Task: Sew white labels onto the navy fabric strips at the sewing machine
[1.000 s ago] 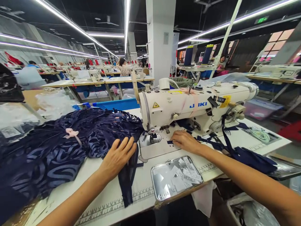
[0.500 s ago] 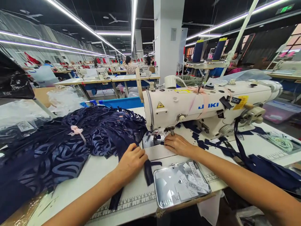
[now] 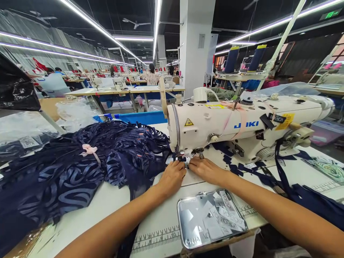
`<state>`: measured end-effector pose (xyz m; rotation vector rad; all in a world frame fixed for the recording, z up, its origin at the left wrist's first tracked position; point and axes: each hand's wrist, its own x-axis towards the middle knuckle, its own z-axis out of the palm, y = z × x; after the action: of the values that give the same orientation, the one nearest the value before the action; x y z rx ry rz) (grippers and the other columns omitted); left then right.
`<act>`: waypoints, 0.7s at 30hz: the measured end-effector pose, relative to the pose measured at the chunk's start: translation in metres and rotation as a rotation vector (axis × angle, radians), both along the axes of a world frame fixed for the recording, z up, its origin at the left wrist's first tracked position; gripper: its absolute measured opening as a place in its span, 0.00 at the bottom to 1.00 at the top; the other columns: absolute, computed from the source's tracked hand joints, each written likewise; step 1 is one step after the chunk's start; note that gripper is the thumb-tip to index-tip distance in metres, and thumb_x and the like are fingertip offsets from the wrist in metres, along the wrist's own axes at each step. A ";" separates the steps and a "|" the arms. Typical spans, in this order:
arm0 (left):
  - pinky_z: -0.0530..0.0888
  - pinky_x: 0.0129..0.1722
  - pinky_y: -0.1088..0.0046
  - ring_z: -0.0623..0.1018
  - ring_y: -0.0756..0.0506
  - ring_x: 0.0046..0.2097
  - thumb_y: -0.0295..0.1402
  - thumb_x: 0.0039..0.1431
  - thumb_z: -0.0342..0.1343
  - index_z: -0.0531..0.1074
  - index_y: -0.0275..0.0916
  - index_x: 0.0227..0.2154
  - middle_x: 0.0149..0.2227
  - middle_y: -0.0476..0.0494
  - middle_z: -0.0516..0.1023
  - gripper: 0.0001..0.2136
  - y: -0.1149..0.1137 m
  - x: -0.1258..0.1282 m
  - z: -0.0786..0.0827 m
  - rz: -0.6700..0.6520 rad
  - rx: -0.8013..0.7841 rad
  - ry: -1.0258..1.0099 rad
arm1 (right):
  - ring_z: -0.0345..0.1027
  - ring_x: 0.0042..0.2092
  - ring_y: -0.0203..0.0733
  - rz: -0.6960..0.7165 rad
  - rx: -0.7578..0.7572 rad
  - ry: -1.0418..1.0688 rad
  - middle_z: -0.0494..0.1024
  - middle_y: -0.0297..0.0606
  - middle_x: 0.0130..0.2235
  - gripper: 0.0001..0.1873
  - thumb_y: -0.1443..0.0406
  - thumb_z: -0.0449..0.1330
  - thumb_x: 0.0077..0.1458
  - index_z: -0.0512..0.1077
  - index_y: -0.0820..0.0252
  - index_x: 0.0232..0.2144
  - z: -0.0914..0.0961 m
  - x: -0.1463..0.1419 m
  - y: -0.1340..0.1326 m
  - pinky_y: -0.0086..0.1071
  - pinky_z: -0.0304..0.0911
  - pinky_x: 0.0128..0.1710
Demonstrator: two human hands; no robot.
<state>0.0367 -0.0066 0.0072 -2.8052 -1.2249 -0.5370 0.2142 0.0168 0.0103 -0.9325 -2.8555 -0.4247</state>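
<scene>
My left hand (image 3: pixel 172 179) is closed at the front of the presser foot (image 3: pixel 181 154) of a white sewing machine (image 3: pixel 204 123). Its fingertips pinch a navy fabric strip, mostly hidden by the hand. Close beside it, my right hand (image 3: pixel 206 170) is closed too, fingertips low at the needle area; what they hold is hidden. A large heap of navy garments (image 3: pixel 77 172) with a swirl pattern and many thin straps lies left of the machine. One pink ribbon (image 3: pixel 89 150) sits on that heap.
A metal tin lid (image 3: pixel 192 224) with white printed labels lies at the table's front edge, by a printed ruler (image 3: pixel 157 239). Navy scraps (image 3: pixel 228 159) lie beneath the machine arm. Navy fabric (image 3: pixel 309 199) lies at right. Thread cones (image 3: pixel 231 60) stand behind.
My left hand has moved up and right to the presser foot, beside my right hand. The strip ends that hung below it are out of sight. The view has shifted slightly.
</scene>
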 end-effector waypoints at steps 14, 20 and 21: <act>0.68 0.46 0.66 0.70 0.43 0.44 0.20 0.51 0.45 0.68 0.30 0.41 0.43 0.38 0.72 0.14 -0.024 -0.020 0.002 -0.121 -0.030 0.178 | 0.66 0.35 0.40 -0.062 -0.036 0.048 0.71 0.41 0.32 0.10 0.76 0.50 0.53 0.69 0.64 0.29 -0.002 -0.004 -0.003 0.29 0.60 0.30; 0.69 0.45 0.66 0.70 0.43 0.45 0.19 0.52 0.44 0.68 0.29 0.41 0.43 0.38 0.72 0.14 -0.028 -0.018 0.002 -0.083 -0.024 0.229 | 0.66 0.33 0.40 -0.160 0.003 0.139 0.72 0.40 0.32 0.07 0.70 0.51 0.56 0.69 0.62 0.29 -0.011 -0.018 0.002 0.30 0.59 0.29; 0.69 0.46 0.66 0.70 0.42 0.45 0.19 0.52 0.44 0.68 0.29 0.41 0.43 0.37 0.72 0.14 -0.028 -0.019 0.001 -0.085 -0.017 0.231 | 0.65 0.33 0.40 -0.171 -0.012 0.171 0.72 0.39 0.31 0.06 0.69 0.52 0.56 0.68 0.62 0.29 -0.014 -0.019 0.005 0.30 0.59 0.30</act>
<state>0.0180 -0.0350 0.0086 -2.8438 -1.0753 -0.1982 0.1954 0.0217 -0.0035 -1.1598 -2.6387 -0.3258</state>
